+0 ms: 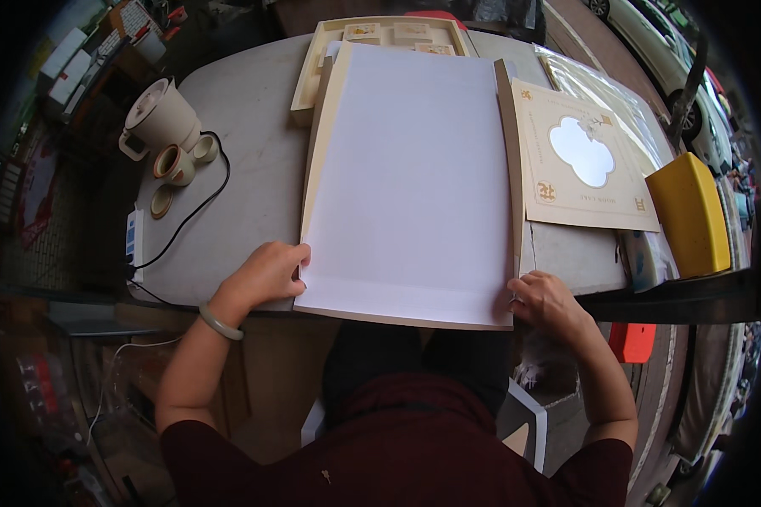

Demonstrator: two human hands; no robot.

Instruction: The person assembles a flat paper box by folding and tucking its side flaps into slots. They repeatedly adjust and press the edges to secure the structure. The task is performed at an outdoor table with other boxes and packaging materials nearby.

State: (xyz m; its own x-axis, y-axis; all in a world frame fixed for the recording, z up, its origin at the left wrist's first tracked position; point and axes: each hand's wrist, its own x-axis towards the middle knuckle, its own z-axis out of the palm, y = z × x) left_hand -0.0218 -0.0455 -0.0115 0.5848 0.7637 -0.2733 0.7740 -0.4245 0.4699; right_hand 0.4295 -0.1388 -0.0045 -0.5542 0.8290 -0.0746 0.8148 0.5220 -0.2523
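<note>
1. Head view: left hand (271,270) and right hand (551,302) pinch the near side edges of a white-lined cardboard tray (414,177).
2. Tray lies across the table (245,93)'s near edge.
3. Cream printed card (545,182) at right; shallow box (307,89) beyond.

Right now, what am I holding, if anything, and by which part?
The large white-lined card: your left hand pinches its left edge, your right hand its right edge, each close to the near corner.
</note>
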